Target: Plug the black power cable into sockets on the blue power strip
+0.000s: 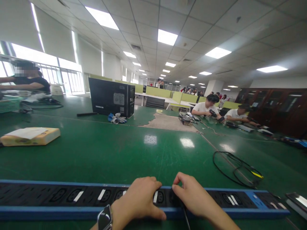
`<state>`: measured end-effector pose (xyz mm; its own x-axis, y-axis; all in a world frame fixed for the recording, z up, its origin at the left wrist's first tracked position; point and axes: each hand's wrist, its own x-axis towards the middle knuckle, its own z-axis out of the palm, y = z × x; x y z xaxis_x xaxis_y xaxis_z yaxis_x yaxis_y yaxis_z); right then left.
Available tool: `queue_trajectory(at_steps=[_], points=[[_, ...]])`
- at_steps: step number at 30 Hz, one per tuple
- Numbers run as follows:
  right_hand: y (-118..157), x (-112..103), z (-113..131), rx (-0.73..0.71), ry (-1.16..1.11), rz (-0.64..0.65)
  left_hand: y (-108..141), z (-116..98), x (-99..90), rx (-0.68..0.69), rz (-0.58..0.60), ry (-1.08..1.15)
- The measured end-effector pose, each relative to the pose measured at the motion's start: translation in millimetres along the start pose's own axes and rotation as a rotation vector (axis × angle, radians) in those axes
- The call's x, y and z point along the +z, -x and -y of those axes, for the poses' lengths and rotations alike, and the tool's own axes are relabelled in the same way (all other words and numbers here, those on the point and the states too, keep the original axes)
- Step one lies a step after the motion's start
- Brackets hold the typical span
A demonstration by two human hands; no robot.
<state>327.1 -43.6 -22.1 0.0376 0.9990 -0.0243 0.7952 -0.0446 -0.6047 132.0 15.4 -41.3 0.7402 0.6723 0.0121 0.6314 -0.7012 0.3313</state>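
A long blue power strip [134, 209] with black sockets and white stickers lies across the near edge of the green table. My left hand [141, 198], with a smartwatch [105, 218] on its wrist, is laid over the strip, thumb at the front side and fingers at the back. Just to its right, my right hand [189, 193] pinches a dark plug that is mostly hidden behind the fingers, down at a socket. From under this hand a black cable [185, 217] runs toward me. How deep the plug sits in the socket cannot be seen.
A coiled black cable [236, 169] with a yellow tag lies at right, near a phone-like device [297, 204]. A tissue pack [31, 136] is at left. Behind stand a black computer case [107, 95] and blue-white gloves [117, 118]. People sit at both far sides.
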Motion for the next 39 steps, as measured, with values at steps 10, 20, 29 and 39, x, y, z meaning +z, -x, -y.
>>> queue_trajectory(at_steps=[10, 20, 29, 39], points=[[-5.5, -8.8, -6.5, 0.059, -0.091, 0.126, 0.2, 0.1, 0.0, -0.005, 0.010, -0.015], [-9.9, -2.1, -13.5, 0.103, -0.280, 0.202, 0.3, -1.3, -2.0, 0.012, 0.013, -0.013], [-12.6, -3.0, -4.0, 0.090, -0.189, 0.183, 0.3, -1.5, -0.6, -0.002, 0.003, -0.032], [-9.8, -2.3, -2.8, 0.073, -0.117, 0.165, 0.1, -2.8, -2.0, 0.005, 0.015, -0.020]])
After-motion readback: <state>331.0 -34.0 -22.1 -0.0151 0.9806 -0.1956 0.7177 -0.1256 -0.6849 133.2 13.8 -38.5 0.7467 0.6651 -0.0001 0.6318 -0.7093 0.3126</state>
